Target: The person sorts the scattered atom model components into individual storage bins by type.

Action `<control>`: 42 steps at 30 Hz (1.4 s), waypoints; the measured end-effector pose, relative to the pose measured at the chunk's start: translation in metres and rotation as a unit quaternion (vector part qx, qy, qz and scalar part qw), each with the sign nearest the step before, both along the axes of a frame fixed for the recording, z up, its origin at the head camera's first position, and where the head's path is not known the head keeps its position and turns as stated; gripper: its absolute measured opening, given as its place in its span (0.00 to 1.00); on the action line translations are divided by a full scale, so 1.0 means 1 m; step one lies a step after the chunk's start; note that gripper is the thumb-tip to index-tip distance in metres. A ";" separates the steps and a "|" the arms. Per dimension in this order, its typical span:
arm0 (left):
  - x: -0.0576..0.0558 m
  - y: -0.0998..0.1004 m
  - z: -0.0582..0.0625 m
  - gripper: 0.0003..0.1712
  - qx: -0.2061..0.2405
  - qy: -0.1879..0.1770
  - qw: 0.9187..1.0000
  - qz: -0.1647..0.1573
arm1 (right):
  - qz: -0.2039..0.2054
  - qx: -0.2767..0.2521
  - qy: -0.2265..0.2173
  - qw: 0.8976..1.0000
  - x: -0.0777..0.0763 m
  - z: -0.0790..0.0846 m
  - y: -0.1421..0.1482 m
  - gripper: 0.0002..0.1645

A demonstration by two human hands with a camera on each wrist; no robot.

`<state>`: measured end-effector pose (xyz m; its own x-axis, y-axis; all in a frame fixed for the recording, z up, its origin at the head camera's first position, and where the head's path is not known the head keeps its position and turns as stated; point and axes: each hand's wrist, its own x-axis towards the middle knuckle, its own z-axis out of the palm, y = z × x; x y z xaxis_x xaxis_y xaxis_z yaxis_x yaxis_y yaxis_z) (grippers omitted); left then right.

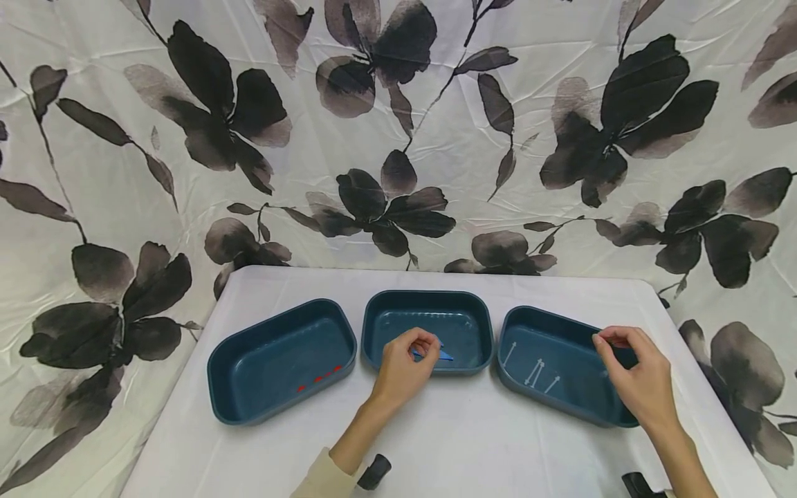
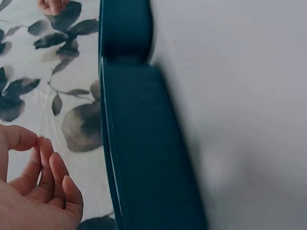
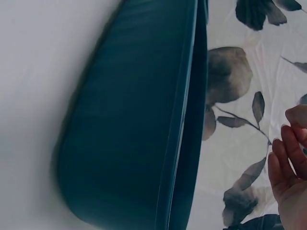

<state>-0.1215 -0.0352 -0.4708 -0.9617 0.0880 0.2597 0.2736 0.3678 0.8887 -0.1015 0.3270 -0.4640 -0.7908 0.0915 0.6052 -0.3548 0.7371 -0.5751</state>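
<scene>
My left hand (image 1: pixel 405 363) hovers over the near side of the middle tray (image 1: pixel 429 299), with thumb and index fingertips meeting. The left wrist view shows nothing between those fingertips (image 2: pixel 39 140), the other fingers loosely bent. Flat blue pieces (image 1: pixel 445 356) lie in that tray, partly hidden behind the hand. Above the right end of the right tray (image 1: pixel 554 319) is my right hand (image 1: pixel 641 377), its thumb and index tips close together. No object shows at its fingertips (image 3: pixel 286 132) in the right wrist view. Slim grey arrow-shaped pieces (image 1: pixel 534 372) lie toward that tray's left side.
A third dark teal tray (image 1: pixel 249 373) stands at the left, angled, with several small red pieces (image 1: pixel 319 378) along its near wall. All three trays sit on a white-covered table (image 1: pixel 473 443). A floral cloth (image 1: pixel 498 159) hangs behind.
</scene>
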 end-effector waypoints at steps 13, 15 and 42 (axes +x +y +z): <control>0.003 -0.047 0.000 0.03 -0.024 0.027 0.999 0.040 | 0.077 0.065 0.068 0.993 -0.006 -0.002 0.008 0.14; 0.004 -0.053 0.000 0.02 -0.031 0.028 0.998 0.048 | 0.088 0.071 0.081 0.990 -0.007 -0.004 0.010 0.09; 0.016 -0.140 -0.010 0.05 -0.142 0.101 0.975 0.139 | 0.096 0.175 0.106 0.974 -0.006 -0.024 0.038 0.30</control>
